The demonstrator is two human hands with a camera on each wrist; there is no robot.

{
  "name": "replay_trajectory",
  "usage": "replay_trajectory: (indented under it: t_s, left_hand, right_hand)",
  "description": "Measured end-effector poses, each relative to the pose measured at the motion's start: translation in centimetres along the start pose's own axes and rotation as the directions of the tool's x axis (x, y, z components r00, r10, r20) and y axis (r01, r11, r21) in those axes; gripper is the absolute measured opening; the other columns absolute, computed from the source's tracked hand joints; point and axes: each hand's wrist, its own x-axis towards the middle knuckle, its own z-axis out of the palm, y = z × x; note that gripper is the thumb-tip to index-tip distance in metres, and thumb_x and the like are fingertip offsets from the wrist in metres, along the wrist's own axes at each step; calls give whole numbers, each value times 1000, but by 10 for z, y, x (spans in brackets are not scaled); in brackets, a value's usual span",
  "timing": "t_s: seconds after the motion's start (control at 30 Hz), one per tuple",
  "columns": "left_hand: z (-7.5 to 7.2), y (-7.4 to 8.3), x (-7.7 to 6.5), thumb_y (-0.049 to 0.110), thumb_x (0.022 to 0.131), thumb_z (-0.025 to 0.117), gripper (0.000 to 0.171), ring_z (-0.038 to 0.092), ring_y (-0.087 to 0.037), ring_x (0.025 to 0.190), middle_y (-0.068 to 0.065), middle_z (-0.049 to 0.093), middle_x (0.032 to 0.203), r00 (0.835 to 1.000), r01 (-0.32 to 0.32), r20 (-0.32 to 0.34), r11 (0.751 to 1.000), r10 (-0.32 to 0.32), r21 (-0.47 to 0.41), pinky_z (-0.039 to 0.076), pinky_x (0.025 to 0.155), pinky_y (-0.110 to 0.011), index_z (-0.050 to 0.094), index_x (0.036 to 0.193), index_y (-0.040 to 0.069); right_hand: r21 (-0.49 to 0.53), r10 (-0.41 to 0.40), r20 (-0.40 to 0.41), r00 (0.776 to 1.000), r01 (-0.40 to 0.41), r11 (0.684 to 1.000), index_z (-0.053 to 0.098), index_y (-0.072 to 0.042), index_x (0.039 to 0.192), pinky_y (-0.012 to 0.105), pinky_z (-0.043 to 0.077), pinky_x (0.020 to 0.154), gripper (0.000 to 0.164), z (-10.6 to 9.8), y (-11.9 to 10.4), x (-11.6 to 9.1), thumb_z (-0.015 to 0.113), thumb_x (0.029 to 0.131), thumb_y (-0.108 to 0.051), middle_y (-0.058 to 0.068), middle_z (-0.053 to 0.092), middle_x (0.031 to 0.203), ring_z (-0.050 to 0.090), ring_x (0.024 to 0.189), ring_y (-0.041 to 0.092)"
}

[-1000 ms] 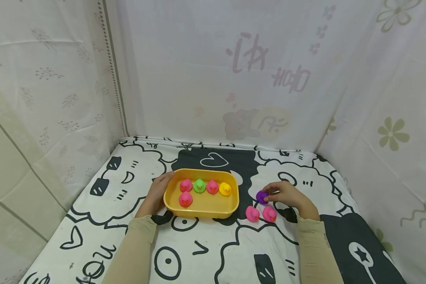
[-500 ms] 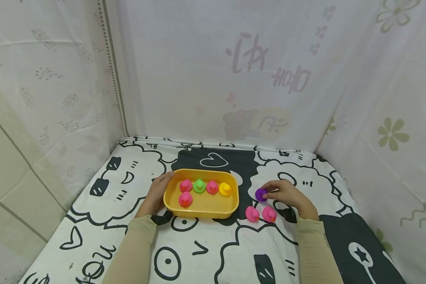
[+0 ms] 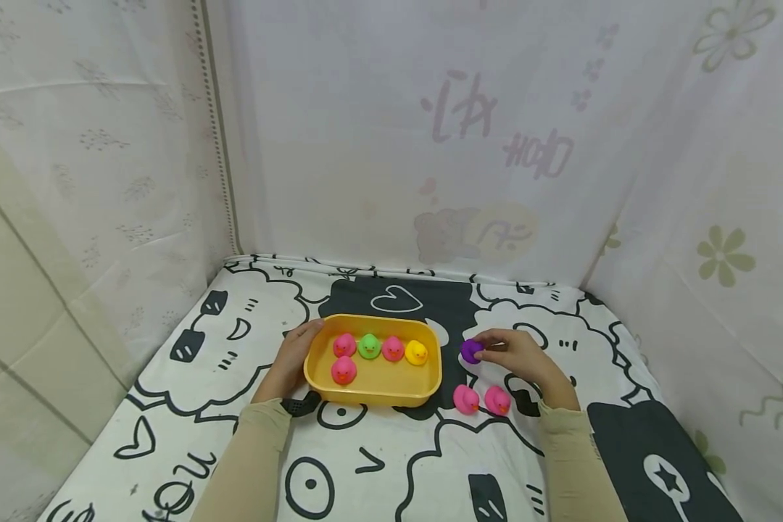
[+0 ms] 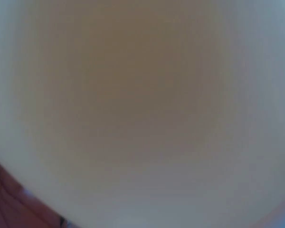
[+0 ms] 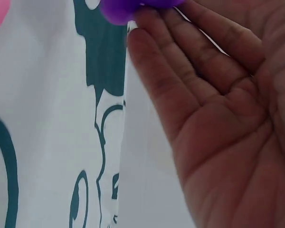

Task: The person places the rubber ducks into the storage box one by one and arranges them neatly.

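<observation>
My right hand (image 3: pixel 518 355) pinches a purple rubber duck (image 3: pixel 470 351) between thumb and fingers, right of the yellow tray (image 3: pixel 373 396). In the right wrist view the purple duck (image 5: pixel 121 10) shows at the top edge, by the fingertips. The left hand (image 3: pixel 291 357) holds the tray's left end, fingers at its back left corner. Inside the tray sit a green duck (image 3: pixel 369 346), a yellow duck (image 3: pixel 416 353) and three pink ducks, one of them a front pink duck (image 3: pixel 344 370). The left wrist view is a blur, with a bit of hand at lower left.
Two pink ducks, a left one (image 3: pixel 466 399) and a right one (image 3: pixel 498 400), lie on the cloth just in front of the right hand. The black-and-white patterned cloth (image 3: pixel 339 464) covers the table. Pale printed curtains (image 3: pixel 365 145) stand around the back and sides.
The right hand has carried the purple duck a little left and away from the two pink ducks, toward the tray. The left hand and tray stay put; the whole view has shifted slightly.
</observation>
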Motion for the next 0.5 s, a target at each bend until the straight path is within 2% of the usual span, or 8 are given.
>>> replay_trajectory:
  t_s: [0.27, 0.5]
  left_hand:
    - [1, 2, 0, 54, 101, 51, 72, 33, -30, 145, -12, 36, 159, 1000, -10, -3, 1000, 10, 18, 32, 118, -43, 39, 155, 9]
    - [0, 2, 0, 53, 101, 50, 71, 33, -31, 146, -12, 36, 160, 1000, -7, 0, 1000, 7, 24, 32, 118, -43, 38, 155, 8]
  right_hand:
    - [-7, -118, -60, 991, 118, 993, 73, -16, 117, 39, 59, 87, 32, -4, -21, 11, 78, 89, -30, 1, 72, 111, 69, 105, 26]
    - [-26, -153, -39, 987, 153, 988, 73, -16, 116, 39, 58, 90, 34, -4, -40, 25, 79, 89, -34, -1, 72, 110, 69, 106, 25]
